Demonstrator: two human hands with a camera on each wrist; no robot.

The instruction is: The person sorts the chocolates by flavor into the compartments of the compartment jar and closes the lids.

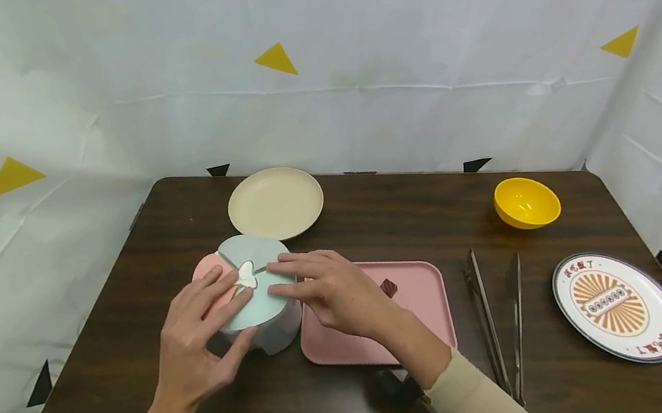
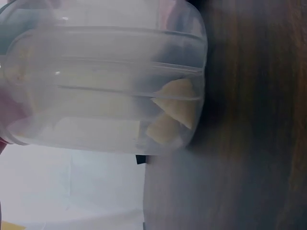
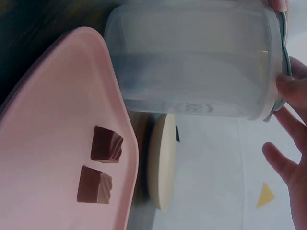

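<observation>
A translucent food container (image 3: 192,62) with a lid in pink, grey-blue and mint sections (image 1: 249,249) stands upright on the table. A white butterfly-shaped piece (image 1: 246,275) sits at the lid's middle. My left hand (image 1: 195,335) rests on the lid's near left, fingers extended over the pink and mint parts, thumb near the rim. From the right, my right hand (image 1: 339,293) touches the mint part with extended fingertips; its thumb is at the rim in the right wrist view. Beige wedge-shaped pieces (image 2: 177,100) lie at the container's bottom in the left wrist view.
A pink tray (image 1: 419,301) with brown chocolate-like cubes (image 3: 106,144) lies right of the container. Behind stands a cream plate (image 1: 276,203). Farther right are metal tongs (image 1: 490,326), a yellow bowl (image 1: 526,203) and a patterned white plate (image 1: 617,308).
</observation>
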